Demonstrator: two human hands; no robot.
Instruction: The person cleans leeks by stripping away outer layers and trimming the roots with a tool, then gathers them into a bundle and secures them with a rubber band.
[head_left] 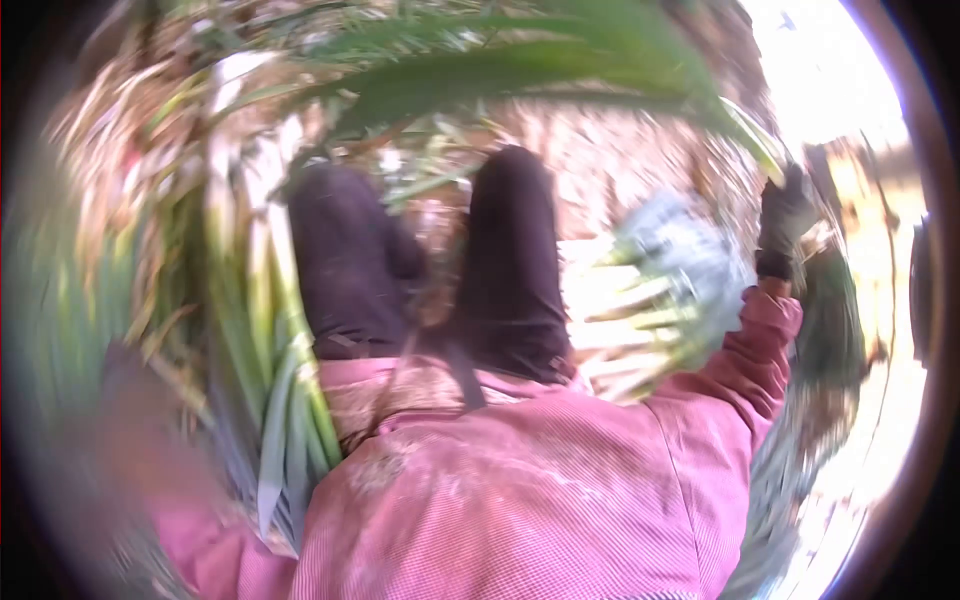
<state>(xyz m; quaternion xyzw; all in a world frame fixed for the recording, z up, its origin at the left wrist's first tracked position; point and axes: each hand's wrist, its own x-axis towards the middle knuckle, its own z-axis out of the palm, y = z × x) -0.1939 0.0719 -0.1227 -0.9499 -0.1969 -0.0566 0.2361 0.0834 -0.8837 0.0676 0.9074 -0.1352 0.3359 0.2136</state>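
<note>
My right hand [787, 212], in a dark glove, is raised at the far right. Its fingers are closed around the pale end of a leek [752, 135]. The long green leaves of that leek [520, 75] sweep leftward across the top of the view, smeared by motion. At the lower left my left hand [140, 405] is badly blurred, so its fingers cannot be made out. Beside it, along my leg, lies a bundle of leeks [262, 300] with white stems toward the top and green leaves toward me.
More leeks [625, 318] lie side by side to the right of my knees, next to a blurred bluish-grey heap [680, 250]. Dry leaf litter [120, 130] covers the ground at the upper left. Bare brown soil [600, 150] shows ahead of my knees.
</note>
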